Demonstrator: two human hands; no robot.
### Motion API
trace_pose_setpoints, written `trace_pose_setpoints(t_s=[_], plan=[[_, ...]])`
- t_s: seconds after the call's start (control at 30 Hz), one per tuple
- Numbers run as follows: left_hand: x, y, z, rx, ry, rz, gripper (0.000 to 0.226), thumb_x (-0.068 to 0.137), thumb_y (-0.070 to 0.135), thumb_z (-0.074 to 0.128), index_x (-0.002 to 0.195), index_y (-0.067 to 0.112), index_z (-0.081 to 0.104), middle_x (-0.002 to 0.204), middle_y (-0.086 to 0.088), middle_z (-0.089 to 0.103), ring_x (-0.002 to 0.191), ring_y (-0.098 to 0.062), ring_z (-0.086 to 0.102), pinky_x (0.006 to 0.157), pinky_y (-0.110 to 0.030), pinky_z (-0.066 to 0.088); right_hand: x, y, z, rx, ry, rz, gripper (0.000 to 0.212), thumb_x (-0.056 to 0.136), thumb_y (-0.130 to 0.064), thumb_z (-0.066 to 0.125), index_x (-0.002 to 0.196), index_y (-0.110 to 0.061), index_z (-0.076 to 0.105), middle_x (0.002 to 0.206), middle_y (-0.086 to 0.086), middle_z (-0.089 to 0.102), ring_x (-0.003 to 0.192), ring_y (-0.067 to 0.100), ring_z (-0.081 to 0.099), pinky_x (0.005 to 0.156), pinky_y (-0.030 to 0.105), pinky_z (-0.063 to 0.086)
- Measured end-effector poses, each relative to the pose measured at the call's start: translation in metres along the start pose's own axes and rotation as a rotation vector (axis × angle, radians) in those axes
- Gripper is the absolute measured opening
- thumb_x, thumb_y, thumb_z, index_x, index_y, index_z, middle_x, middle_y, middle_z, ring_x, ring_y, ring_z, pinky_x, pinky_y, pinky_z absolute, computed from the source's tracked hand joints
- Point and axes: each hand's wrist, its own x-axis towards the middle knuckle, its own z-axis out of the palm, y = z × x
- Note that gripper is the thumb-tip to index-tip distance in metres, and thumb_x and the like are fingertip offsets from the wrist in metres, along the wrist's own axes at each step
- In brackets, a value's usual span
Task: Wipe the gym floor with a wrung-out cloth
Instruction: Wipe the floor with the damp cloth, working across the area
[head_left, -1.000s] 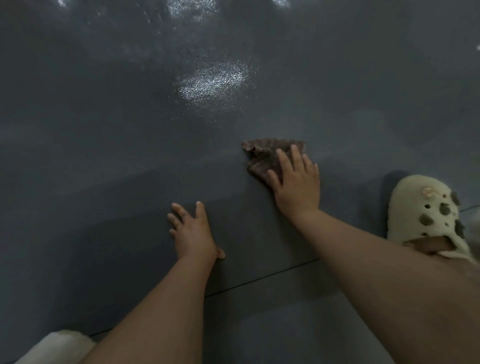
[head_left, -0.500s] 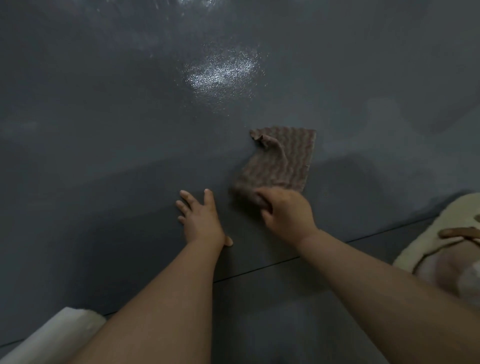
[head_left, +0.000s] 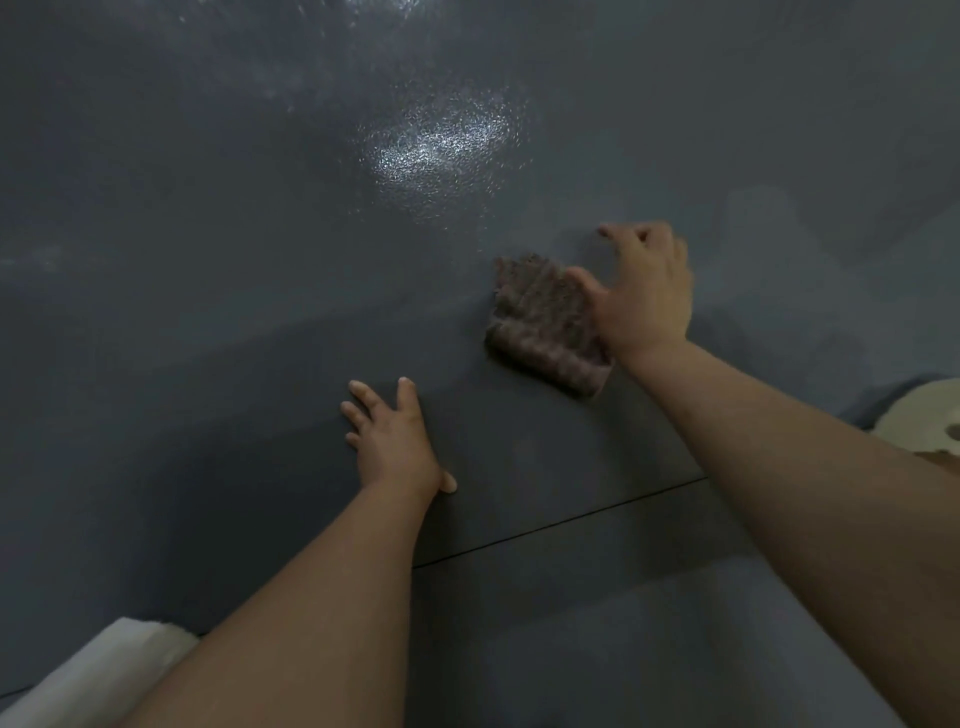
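right hand (head_left: 644, 291) shifted right across cloth (head_left: 545, 325), left hand (head_left: 397, 441) unmoved

The right hand (head_left: 647, 291) is motion-blurred and hides the cloth's (head_left: 543, 322) right edge; frame edges crop a pale shoe (head_left: 919, 415).

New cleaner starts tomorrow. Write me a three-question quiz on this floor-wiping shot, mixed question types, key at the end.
1. True or false: the left hand rests flat on the floor with fingers spread.
2. Which hand is on the cloth? A) left B) right C) both
3. Fill in: the bright glare patch on the floor lies ____ the cloth, farther from the person.

Key: 1 true; 2 B, the right hand covers the cloth's right edge; 3 beyond.
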Motion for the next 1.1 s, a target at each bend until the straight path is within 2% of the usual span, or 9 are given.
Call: trace_pose_setpoints(t_s=[0.07,0.13,0.2,0.27,0.43,0.67,0.87,1.0,1.1], plan=[[0.001,0.001,0.000,0.006,-0.003,-0.002,0.121,0.062,0.025,0.087,0.149,0.020,0.003,0.150,-0.027,-0.022,0.142,-0.043,-0.010,0.114,-0.050,0.014,-0.005,-0.003,0.012,-0.001,0.010,-0.052,0.044,0.087,-0.036,0.060,0.123,-0.010,0.059,0.122,0.019,0.052,0.112,0.038,0.047,0.093,0.045,0.042],[0.001,0.001,-0.001,0.022,-0.003,-0.008,0.121,0.062,0.026,0.087,0.148,0.019,0.003,0.151,-0.027,-0.021,0.142,-0.043,-0.009,0.114,-0.050,0.014,-0.031,-0.013,0.030,-0.063,-0.172,-0.175,0.056,0.090,-0.049,0.043,0.134,-0.016,0.052,0.141,0.021,0.041,0.127,0.042,0.037,0.106,0.048,0.029],[0.002,0.002,0.000,0.045,0.008,-0.012,0.121,0.061,0.028,0.088,0.148,0.019,0.004,0.151,-0.028,-0.019,0.142,-0.044,-0.007,0.114,-0.049,0.015,-0.059,-0.018,0.047,-0.231,-0.431,-0.234,0.065,0.092,-0.064,0.027,0.149,-0.033,0.022,0.159,0.010,0.006,0.144,0.040,0.002,0.115,0.050,0.000],[0.003,0.002,0.001,0.051,0.014,-0.012,0.121,0.060,0.029,0.088,0.147,0.019,0.005,0.151,-0.028,-0.018,0.142,-0.044,-0.006,0.114,-0.049,0.015,-0.069,-0.014,0.055,-0.294,-0.453,-0.243,0.062,0.093,-0.064,0.022,0.149,-0.042,0.003,0.159,0.003,-0.011,0.143,0.036,-0.017,0.113,0.051,-0.013],[0.004,0.000,0.002,0.073,0.009,-0.007,0.123,0.061,0.030,0.088,0.148,0.020,0.001,0.151,-0.027,-0.021,0.142,-0.044,-0.007,0.114,-0.050,0.015,-0.030,0.015,0.046,-0.352,-0.402,-0.198,0.052,0.097,-0.056,0.025,0.146,-0.051,0.007,0.159,-0.005,-0.008,0.145,0.031,-0.014,0.111,0.057,-0.012],[-0.001,0.005,-0.001,0.101,-0.029,-0.038,0.124,0.068,0.031,0.084,0.149,0.016,-0.010,0.149,-0.029,-0.024,0.141,-0.045,-0.011,0.115,-0.050,0.012,0.021,0.095,0.004,-0.262,-0.287,0.322,0.050,0.100,-0.046,0.026,0.148,-0.045,0.012,0.160,-0.004,-0.006,0.145,0.031,-0.011,0.112,0.062,-0.001],[-0.011,0.042,0.000,-0.069,0.192,0.058,0.082,0.088,0.032,0.063,0.150,0.014,0.013,0.156,-0.019,-0.001,0.144,-0.033,0.003,0.117,-0.039,0.008,-0.037,0.041,0.025,-0.206,-0.334,0.129,0.049,0.099,-0.049,0.026,0.146,-0.049,0.014,0.160,-0.004,-0.006,0.143,0.039,-0.014,0.107,0.066,-0.006],[-0.015,0.097,0.000,-0.028,0.304,0.242,0.087,0.083,0.037,0.068,0.149,0.017,0.015,0.153,-0.012,0.011,0.140,-0.030,0.014,0.114,-0.036,0.019,-0.068,0.025,0.032,-0.240,-0.409,-0.039,0.057,0.089,-0.061,0.008,0.145,-0.052,0.014,0.160,-0.002,-0.006,0.141,0.042,-0.018,0.104,0.067,-0.012],[-0.014,0.133,0.004,0.014,0.278,0.312,0.089,0.085,0.034,0.067,0.150,0.018,0.008,0.154,-0.012,0.004,0.142,-0.030,0.010,0.115,-0.038,0.018,-0.048,0.040,0.028,-0.271,-0.422,-0.069,0.048,0.096,-0.058,0.017,0.143,-0.055,0.010,0.159,-0.004,-0.011,0.140,0.039,-0.022,0.103,0.068,-0.013]])
